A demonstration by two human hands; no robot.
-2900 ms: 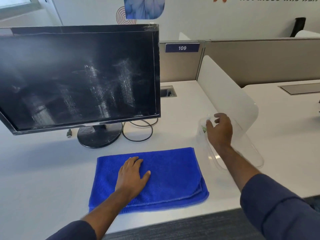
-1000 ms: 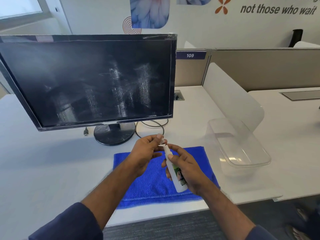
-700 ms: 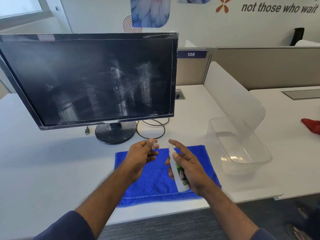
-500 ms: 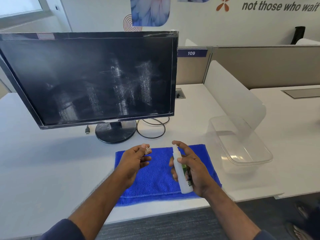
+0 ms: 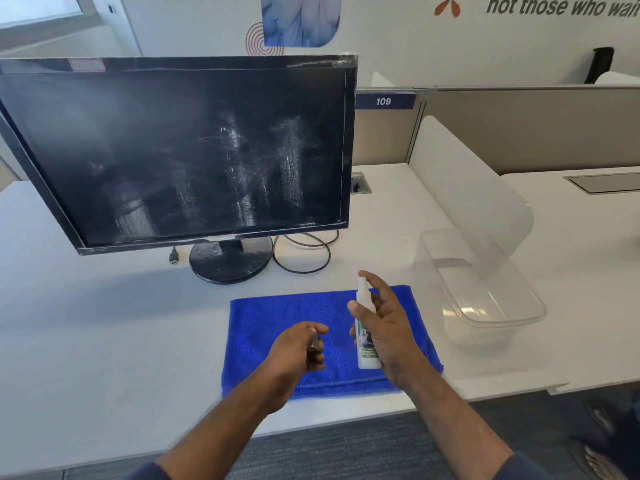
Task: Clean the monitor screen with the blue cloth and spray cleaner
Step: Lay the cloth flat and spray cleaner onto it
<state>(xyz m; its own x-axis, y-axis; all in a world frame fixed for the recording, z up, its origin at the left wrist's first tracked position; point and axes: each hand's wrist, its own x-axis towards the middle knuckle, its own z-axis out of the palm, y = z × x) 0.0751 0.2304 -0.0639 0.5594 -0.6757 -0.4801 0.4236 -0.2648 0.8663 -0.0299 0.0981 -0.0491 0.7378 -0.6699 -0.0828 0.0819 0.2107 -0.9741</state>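
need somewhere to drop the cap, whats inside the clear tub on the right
Nothing shows inside the clear tub; through its walls only the white desk appears. No part of its inside is covered.

Open-plan office: white desk (image 5: 104,323) with monitor (image 5: 180,150), beige cubicle partitions (image 5: 519,129) along its far edge, numbered plate "109" (image 5: 383,101), lettered wall slogan (image 5: 561,6), grey carpet (image 5: 346,448).

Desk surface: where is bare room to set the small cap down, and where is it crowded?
Bare desk lies left of the blue cloth, in front of the monitor. A narrower strip runs between cloth and clear tub. Crowded: around the monitor stand and looped cable, and where both hands work.
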